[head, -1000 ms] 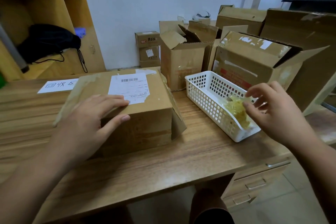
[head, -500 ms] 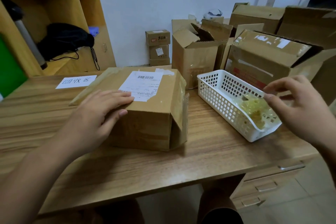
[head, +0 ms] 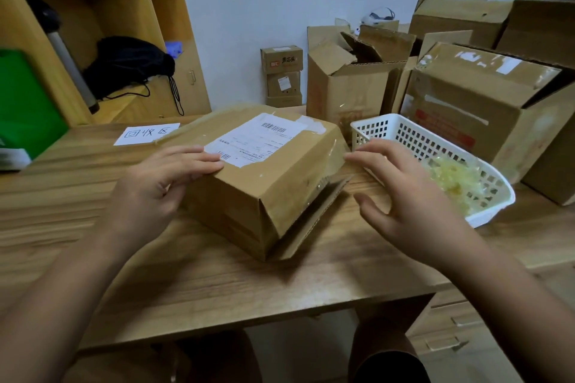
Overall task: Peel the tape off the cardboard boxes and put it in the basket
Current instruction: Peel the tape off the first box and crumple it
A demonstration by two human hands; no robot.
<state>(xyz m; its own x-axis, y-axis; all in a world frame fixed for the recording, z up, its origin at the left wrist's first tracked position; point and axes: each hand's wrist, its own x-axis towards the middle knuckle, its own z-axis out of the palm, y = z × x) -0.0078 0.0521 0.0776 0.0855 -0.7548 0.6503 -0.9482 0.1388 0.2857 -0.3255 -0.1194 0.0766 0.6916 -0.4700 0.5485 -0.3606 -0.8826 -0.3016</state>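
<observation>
A brown cardboard box point(head: 280, 190) with a white shipping label point(head: 255, 140) lies on the wooden desk, clear tape over its top and right end. My left hand point(head: 155, 190) rests flat on the box's near left top edge, fingers straight. My right hand point(head: 404, 196) hovers just right of the box with fingers spread, its fingertips almost at the taped right corner, holding nothing. Behind that hand stands a white slotted basket point(head: 404, 134) with a wad of crumpled yellowish tape point(head: 454, 180) inside.
Several opened cardboard boxes point(head: 466, 102) crowd the back right of the desk point(head: 217, 283). A paper sign point(head: 146, 134) lies at the back left, below wooden shelves with a black bag point(head: 130, 62). A green object point(head: 25, 102) sits far left. Drawers point(head: 451, 329) are under the desk's right side.
My right hand left the basket, where the tape wad stays, and moved left to the box's right end. The box has turned a little under my left hand.
</observation>
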